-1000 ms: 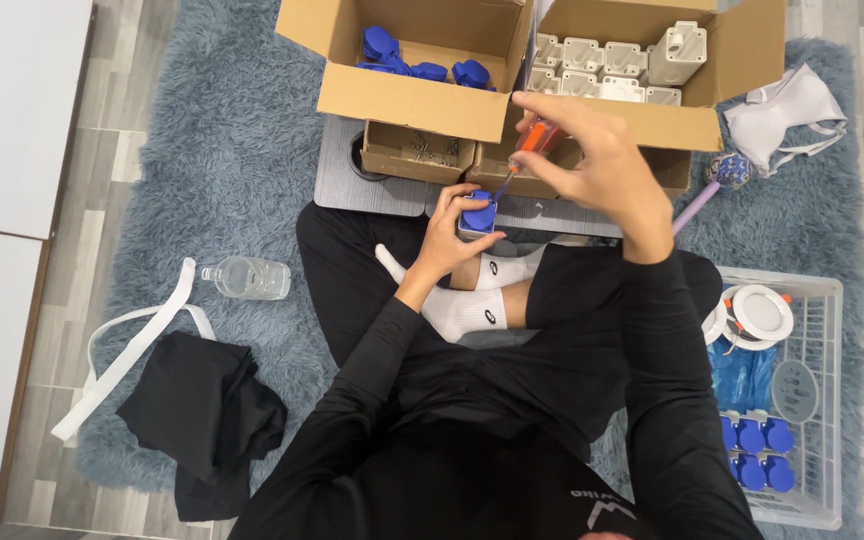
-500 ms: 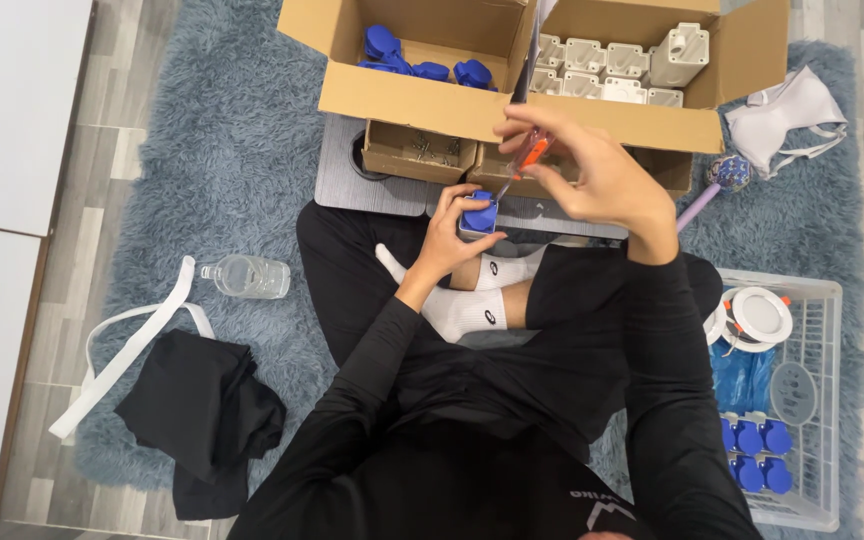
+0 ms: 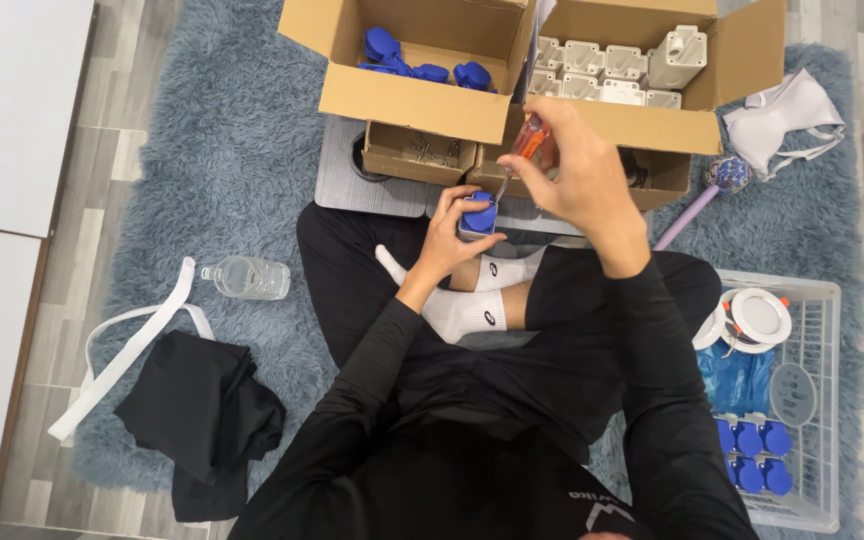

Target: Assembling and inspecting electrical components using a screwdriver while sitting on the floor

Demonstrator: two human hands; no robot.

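My left hand [image 3: 452, 228] grips a small blue and white plastic part [image 3: 479, 217] above my crossed legs. My right hand [image 3: 574, 170] holds an orange-handled screwdriver [image 3: 524, 145] tilted down, its metal tip resting on the top of the blue part. Both hands are close together in front of the cardboard boxes.
An open cardboard box [image 3: 407, 95] holds blue parts, another [image 3: 722, 60] holds white parts. Two small boxes [image 3: 417, 155] of screws sit on a grey board. A white basket [image 3: 822, 400] at right holds blue parts and white discs. A water bottle [image 3: 247, 277] and black cloth [image 3: 202, 415] lie left.
My right hand has lowered the screwdriver from a raised, sideways hold until its tip meets the blue part. My left hand has stayed put.
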